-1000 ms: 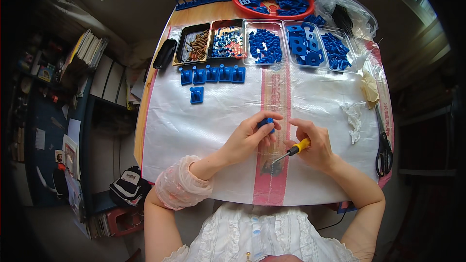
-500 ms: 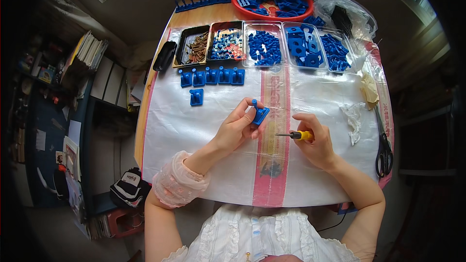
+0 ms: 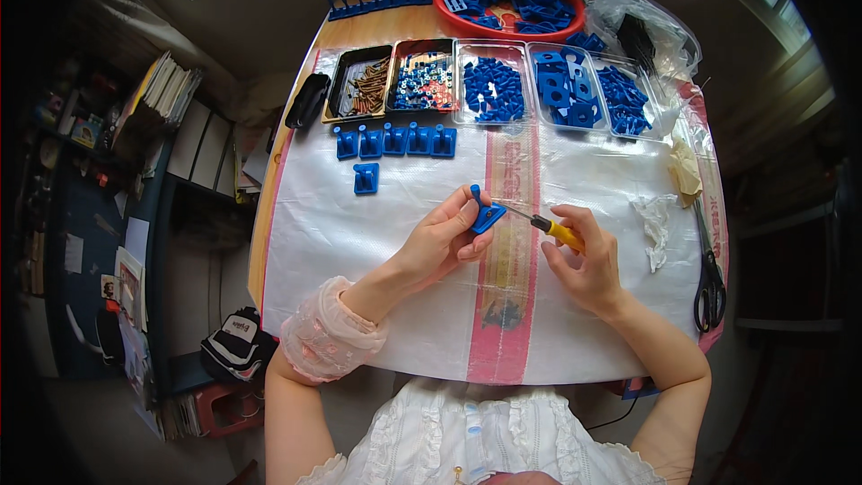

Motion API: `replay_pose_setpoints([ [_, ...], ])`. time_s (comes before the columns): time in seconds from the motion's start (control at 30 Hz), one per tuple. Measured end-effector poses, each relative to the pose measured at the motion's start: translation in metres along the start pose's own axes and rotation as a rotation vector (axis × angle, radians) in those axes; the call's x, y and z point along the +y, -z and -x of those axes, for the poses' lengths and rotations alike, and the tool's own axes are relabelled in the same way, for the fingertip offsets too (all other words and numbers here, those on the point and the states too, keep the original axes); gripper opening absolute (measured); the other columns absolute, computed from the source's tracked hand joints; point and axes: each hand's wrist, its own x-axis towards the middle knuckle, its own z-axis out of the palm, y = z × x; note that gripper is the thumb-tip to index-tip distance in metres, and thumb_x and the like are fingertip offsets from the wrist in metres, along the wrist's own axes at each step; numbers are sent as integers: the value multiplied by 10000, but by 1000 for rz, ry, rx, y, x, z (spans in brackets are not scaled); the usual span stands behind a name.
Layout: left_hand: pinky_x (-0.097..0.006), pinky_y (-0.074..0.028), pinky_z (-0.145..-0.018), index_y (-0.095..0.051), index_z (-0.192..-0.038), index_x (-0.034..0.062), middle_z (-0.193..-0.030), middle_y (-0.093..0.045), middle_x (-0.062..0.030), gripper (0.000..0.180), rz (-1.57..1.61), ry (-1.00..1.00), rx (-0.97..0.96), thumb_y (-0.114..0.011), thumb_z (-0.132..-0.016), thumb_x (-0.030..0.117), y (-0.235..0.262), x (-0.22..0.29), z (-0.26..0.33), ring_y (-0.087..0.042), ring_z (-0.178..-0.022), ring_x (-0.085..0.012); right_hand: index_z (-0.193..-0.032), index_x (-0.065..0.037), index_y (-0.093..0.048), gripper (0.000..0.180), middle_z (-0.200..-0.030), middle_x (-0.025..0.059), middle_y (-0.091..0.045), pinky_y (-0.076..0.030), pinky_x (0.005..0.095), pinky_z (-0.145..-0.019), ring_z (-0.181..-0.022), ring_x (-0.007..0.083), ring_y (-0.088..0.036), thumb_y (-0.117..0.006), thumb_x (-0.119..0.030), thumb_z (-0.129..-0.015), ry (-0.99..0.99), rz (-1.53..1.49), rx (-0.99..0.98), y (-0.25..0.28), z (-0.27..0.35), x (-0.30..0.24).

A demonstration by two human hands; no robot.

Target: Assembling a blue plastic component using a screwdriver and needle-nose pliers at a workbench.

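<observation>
Over the middle of the table my left hand [image 3: 440, 241] is closed on a small blue plastic hook [image 3: 487, 218] with a flat square base, its peg pointing up and away. Thumb and fingers pinch its near left side. To the right, my right hand [image 3: 594, 262] grips the yellow handle of a screwdriver [image 3: 566, 234]. Its thin shaft slants up and left, with the tip at the hook; whether it touches a screw is too small to tell. Ahead and left stand several similar blue hooks [image 3: 394, 140] in a row, with a single blue hook [image 3: 365, 179] nearer me.
Across the back run a tray of brown screws [image 3: 369, 85], a tray of small nuts [image 3: 423, 79] and clear trays of blue parts [image 3: 490, 87]. Behind them sits a red basin [image 3: 438, 9] of blue pieces. Black scissors [image 3: 709, 292] and crumpled paper [image 3: 654, 232] lie right.
My right hand has tilted the screwdriver, and its tip has come up and left to the hook. The hook has turned slightly in my left hand.
</observation>
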Motion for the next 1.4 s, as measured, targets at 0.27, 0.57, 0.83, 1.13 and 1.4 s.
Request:
replay_pose_setpoints([
  [0.27, -215, -366, -631, -448, -1308, 71, -831, -540, -39, 279, -124, -71, 125, -416, -1106, 262, -2, -2, -4, -440, -666, -71, -1032, -46, -624, 227, -833, 119, -672, -505, 371, -599, -716, 294, -682, -749, -33, -843, 110, 76, -13, -4, 1, 8],
  [0.57, -188, -340, -604, -447, -1316, 71, -817, -531, -21, 276, -235, -104, 95, -414, -1108, 250, 4, -5, -3, -406, -651, -50, -1026, -41, -645, 250, -786, 93, -637, -485, 368, -559, -647, 267, -646, -768, -45, -809, 223, 215, 35, -5, -1, 11],
  [0.83, -166, -317, -593, -468, -1293, 82, -799, -479, 32, 240, -600, -118, 188, -398, -1110, 221, -9, -4, 3, -367, -653, -29, -1037, -3, -629, 255, -743, 93, -612, -453, 363, -487, -582, 263, -614, -748, -29, -813, 319, 225, -17, -4, 5, 9],
  [1.13, -183, -340, -604, -492, -1273, 86, -808, -457, 43, 225, -598, -86, 149, -395, -1111, 207, -9, -6, 5, -378, -659, -27, -1028, 13, -622, 226, -758, 133, -646, -467, 340, -499, -583, 256, -636, -730, 10, -830, 178, 17, -104, -2, 10, 11],
  [1.4, -212, -418, -683, -536, -1238, 71, -897, -531, 17, 199, -677, -201, 76, -428, -1094, 157, -7, 4, 5, -483, -766, -59, -968, 24, -634, 144, -754, 138, -665, -472, 286, -555, -612, 183, -645, -729, 13, -860, -75, -223, -165, 0, 5, 7],
])
